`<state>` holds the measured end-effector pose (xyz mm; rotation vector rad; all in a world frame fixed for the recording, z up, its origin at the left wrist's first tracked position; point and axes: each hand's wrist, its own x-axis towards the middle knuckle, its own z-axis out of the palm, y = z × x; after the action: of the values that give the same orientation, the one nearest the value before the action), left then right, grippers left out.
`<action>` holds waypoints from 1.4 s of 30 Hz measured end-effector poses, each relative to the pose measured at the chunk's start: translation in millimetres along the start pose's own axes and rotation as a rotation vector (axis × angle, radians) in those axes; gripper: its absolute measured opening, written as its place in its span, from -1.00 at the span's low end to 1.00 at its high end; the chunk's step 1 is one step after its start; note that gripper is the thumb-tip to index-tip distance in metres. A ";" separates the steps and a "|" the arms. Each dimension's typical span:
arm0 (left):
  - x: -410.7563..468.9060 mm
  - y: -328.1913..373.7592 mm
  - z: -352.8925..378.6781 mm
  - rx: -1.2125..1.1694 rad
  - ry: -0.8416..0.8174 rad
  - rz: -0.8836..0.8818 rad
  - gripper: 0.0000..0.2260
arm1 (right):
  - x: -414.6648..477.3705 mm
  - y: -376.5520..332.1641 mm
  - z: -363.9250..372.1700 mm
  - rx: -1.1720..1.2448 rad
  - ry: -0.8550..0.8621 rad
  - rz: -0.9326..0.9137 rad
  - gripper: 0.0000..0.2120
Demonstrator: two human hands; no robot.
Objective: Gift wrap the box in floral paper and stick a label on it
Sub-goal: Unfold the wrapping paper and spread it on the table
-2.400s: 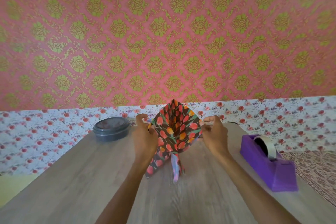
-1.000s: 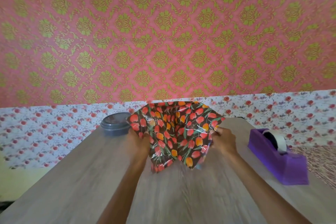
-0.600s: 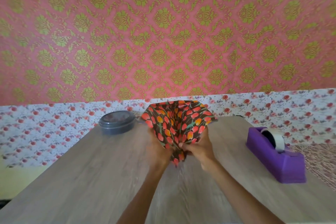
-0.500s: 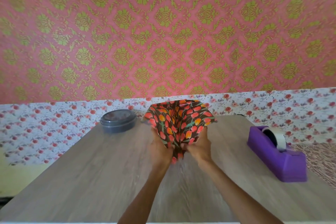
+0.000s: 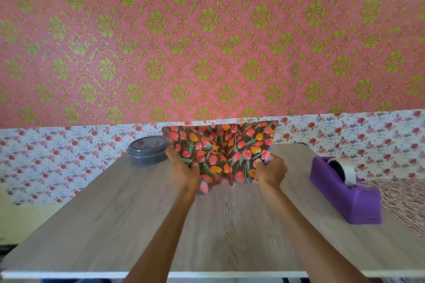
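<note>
Both arms reach forward over the wooden table [image 5: 115,225]. Left hand [image 5: 184,169] and right hand [image 5: 271,171] each grip a side of the crumpled floral paper [image 5: 220,149], raised above mid-table, between grey lidded container [image 5: 147,150] and purple tape dispenser [image 5: 345,193]. Fingertips hidden behind paper; edges blurred. No readable writing.

A pale wood-grain table [image 5: 128,225] with a white front edge fills the lower view. At 11 o'clock, near the far edge, sits a round grey container [image 5: 148,150] with its lid on. At 2 o'clock a purple tape dispenser [image 5: 345,193] rests near the right edge, holding a white tape roll [image 5: 347,171]. At 12 o'clock, floral paper [image 5: 220,151] reaches the tabletop; contact is unclear.
</note>
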<state>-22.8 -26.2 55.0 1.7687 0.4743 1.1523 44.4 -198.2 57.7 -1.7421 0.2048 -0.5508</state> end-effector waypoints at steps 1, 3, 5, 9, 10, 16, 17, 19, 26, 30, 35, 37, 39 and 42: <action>-0.1 -0.2 -2.0 0.017 -0.010 0.005 -0.42 | 1.0 -0.5 -2.3 -0.014 0.007 -0.003 -0.72; -1.9 1.3 0.4 0.005 -0.024 0.044 -0.42 | 1.6 -2.6 -3.3 -0.020 0.010 -0.010 -0.69; -1.2 2.8 -1.6 0.003 -0.039 0.063 -0.45 | 6.4 -4.3 -9.1 -0.033 0.007 -0.003 -0.87; 17.9 -28.6 -26.6 0.036 0.028 0.043 -0.41 | 30.4 5.5 -39.7 -0.094 0.106 -0.020 -0.86; 20.6 -36.7 -31.7 0.055 0.024 0.040 -0.37 | 37.1 10.8 -44.6 -0.116 0.118 -0.009 -0.87; 21.9 -71.1 -27.1 0.108 -0.095 -0.071 -0.36 | 48.1 34.2 -41.1 -0.244 0.062 0.025 -0.72; 23.5 -74.9 -26.5 0.143 -0.126 -0.081 -0.34 | 49.9 38.8 -40.8 -0.291 0.046 0.040 -0.66; 24.5 -75.1 -25.8 0.290 -0.224 -0.143 -0.31 | 51.4 47.7 -39.5 -0.392 0.012 0.047 -0.58; -1.9 -44.2 7.4 0.979 -0.384 0.164 -0.48 | 31.6 61.4 -22.9 -1.015 -0.088 -0.189 -0.51; -9.5 -43.7 39.0 0.822 -0.611 0.380 -0.59 | 27.1 55.2 -2.3 -0.959 -0.236 -0.505 -0.78; -12.9 -62.5 59.9 0.790 -0.754 0.419 -0.48 | 15.5 59.2 31.9 -0.657 -0.645 -0.599 -0.69; -9.4 -66.6 61.8 0.841 -0.805 0.446 -0.43 | 14.4 76.8 40.5 -0.823 -0.747 -0.621 -0.62; -5.1 -71.7 61.3 0.909 -0.891 0.418 -0.36 | 18.1 90.3 41.3 -0.909 -0.806 -0.569 -0.55; -1.4 -83.4 56.5 0.912 -1.015 0.238 -0.21 | 28.7 98.6 38.7 -1.034 -0.820 -0.528 -0.43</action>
<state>38.7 -14.9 -24.0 2.9435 0.1413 -0.0170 102.8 -201.2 -35.2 -2.9053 -0.6908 -0.0049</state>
